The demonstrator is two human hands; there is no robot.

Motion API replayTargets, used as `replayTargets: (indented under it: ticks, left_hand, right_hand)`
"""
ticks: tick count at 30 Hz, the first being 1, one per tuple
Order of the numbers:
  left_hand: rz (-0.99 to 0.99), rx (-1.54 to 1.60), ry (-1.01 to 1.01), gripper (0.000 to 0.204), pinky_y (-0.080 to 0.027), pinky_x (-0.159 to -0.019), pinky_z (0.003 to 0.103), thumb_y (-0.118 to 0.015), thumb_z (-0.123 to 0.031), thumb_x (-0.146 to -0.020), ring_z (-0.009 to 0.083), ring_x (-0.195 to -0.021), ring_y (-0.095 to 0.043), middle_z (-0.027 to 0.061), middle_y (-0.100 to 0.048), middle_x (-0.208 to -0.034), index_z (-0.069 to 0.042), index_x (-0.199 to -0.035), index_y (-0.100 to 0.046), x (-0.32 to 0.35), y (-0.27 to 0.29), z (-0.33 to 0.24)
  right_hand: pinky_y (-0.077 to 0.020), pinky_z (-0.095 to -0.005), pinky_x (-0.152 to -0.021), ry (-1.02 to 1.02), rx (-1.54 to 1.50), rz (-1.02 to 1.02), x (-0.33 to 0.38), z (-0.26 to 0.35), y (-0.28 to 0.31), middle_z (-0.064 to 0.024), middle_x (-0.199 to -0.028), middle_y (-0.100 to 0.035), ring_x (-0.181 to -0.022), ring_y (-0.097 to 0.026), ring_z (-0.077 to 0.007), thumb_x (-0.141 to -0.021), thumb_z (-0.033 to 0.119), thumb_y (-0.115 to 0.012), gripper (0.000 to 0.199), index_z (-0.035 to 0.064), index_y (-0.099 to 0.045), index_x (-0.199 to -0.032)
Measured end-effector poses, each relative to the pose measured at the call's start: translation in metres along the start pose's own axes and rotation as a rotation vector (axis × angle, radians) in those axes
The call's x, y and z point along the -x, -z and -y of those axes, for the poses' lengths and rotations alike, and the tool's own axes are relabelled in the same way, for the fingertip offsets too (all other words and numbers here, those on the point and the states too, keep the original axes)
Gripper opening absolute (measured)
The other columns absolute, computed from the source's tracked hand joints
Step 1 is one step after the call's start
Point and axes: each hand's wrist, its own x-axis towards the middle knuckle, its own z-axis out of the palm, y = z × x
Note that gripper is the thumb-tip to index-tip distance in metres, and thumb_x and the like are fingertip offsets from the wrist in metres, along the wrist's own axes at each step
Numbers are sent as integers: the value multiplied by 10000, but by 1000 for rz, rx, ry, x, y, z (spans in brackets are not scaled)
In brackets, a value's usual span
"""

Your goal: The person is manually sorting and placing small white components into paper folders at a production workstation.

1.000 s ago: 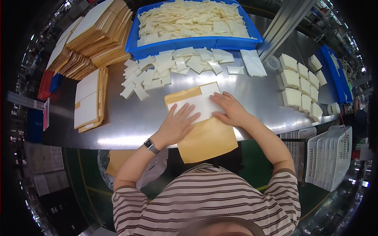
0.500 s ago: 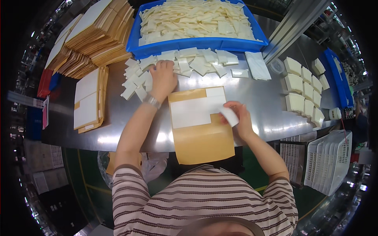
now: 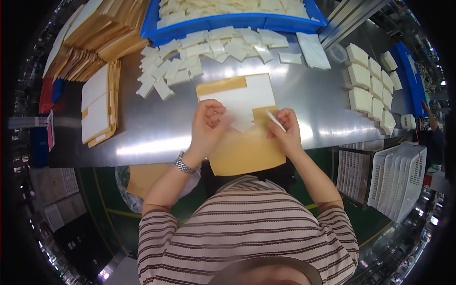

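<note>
A kraft envelope (image 3: 247,154) with white label areas lies in front of me, overhanging the table's front edge. Over its left side is my left hand (image 3: 209,122), wearing a metal watch, fingers curled and closed. A flat white packet (image 3: 243,125), slightly blurred, appears pinched at its fingertips against the white label. Above the envelope's right edge, my right hand (image 3: 287,130) pinches another slim white packet (image 3: 276,121), seen nearly edge-on. Beyond the envelope, loose white packets (image 3: 194,50) lie scattered on the metal table.
A blue bin (image 3: 228,23) full of white packets stands at the back. Kraft envelopes are stacked at left, with a smaller pile (image 3: 99,102) nearer. Cream-coloured stacks (image 3: 359,77) stand at right by a metal post (image 3: 351,19). White crates (image 3: 396,183) sit below right.
My left hand has come back from the scattered packets to the envelope, apparently bringing a white packet. The packet in my right hand has turned edge-on. The whole view has shifted slightly.
</note>
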Motion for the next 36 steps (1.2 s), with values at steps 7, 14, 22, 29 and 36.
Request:
replayTargets:
  ticks: [7, 14, 22, 29, 36]
  left_hand:
    - [147, -708, 110, 390, -565, -721, 299, -790, -53, -895, 146, -957, -668, 88, -637, -1084, -52, -1253, -636, 56, -2, 18]
    - [355, -963, -476, 551, -498, -995, 426, -833, -86, -759, 323, -1140, -594, 115, -661, -1147, -71, -1276, -644, 43, 4, -2]
    - [394, -766, -254, 648, -503, -1018, 412, -782, -61, -772, 314, -1177, -576, 106, -666, -1181, -69, -1378, -552, 39, 10, 12]
    - [399, -774, -248, 766, -487, -1037, 404, -805, -37, -777, 290, -1158, -584, 106, -669, -1159, -63, -1463, -466, 38, 10, 12]
    - [395, -808, -302, 752, -502, -1026, 409, -814, -43, -776, 297, -1153, -596, 101, -675, -1162, -63, -1446, -474, 39, 10, 15]
  right_hand:
    - [-518, -228, -819, 124, 120, 38, 7, 4, -12, -37, -1073, -606, -963, -621, -101, -876, 7, -782, 405, 71, -459, -1113]
    - [-556, -258, -735, -74, 133, -11, 3, 18, -17, -120, -1273, -619, -906, -668, -128, -904, -7, -759, 344, -5, -575, -1195]
    - [-540, -323, -939, 262, 269, 189, 22, 7, -8, -133, -1303, -630, -1088, -647, -193, -897, -22, -753, 290, 1, -630, -1159]
    - [-512, -355, -926, 509, 665, 297, 24, 10, -22, -56, -1150, -676, -1090, -599, -265, -805, 79, -843, 386, 77, -691, -1160]
    - [-479, -363, -959, 490, 727, 329, 22, 15, -31, -37, -1186, -721, -1082, -570, -248, -793, 47, -841, 410, 64, -664, -1162]
